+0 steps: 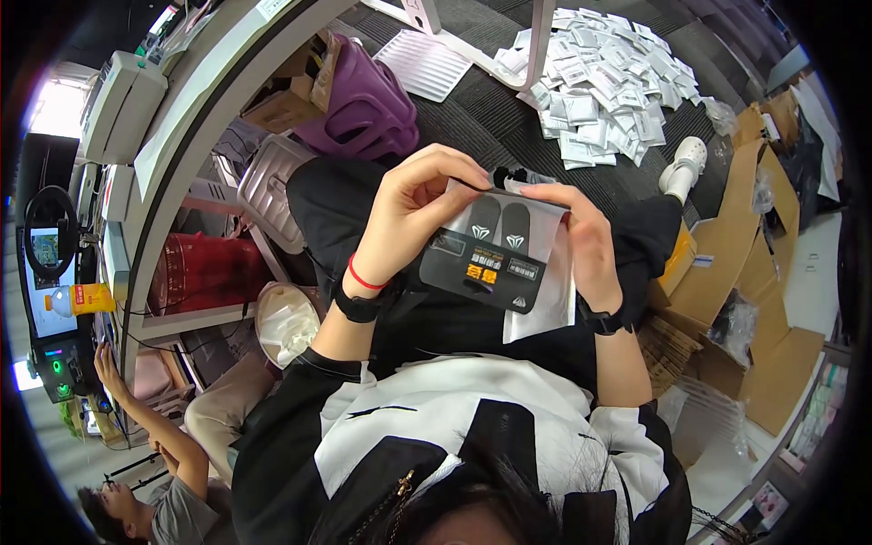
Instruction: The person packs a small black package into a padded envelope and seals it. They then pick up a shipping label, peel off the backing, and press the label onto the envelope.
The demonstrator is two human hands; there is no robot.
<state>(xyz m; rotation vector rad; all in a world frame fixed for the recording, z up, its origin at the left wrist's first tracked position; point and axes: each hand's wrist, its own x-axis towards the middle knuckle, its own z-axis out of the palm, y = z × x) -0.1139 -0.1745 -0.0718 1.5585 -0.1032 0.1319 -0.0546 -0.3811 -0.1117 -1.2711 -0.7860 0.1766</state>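
Observation:
A flat black packet (477, 275) with yellow and white print and two dark rounded shapes is held up over my lap. My left hand (422, 195) is closed, pinching its upper left edge between thumb and fingers. Behind the packet, partly covered by it, is a silvery white pouch (552, 304). My right hand (589, 245) is closed round the pouch's right side, its fingers reaching along the top edge. Whether the packet is inside or in front of the pouch I cannot tell. Just beyond my fingertips lies something black in clear plastic (520, 175), mostly hidden.
A large heap of small white packets (604, 86) covers the floor ahead. Open cardboard boxes (727, 300) stand at the right. On the left are a purple stool (363, 104), a red bin (204, 272), a waste bin (289, 318) and a desk, where another person (173, 463) sits.

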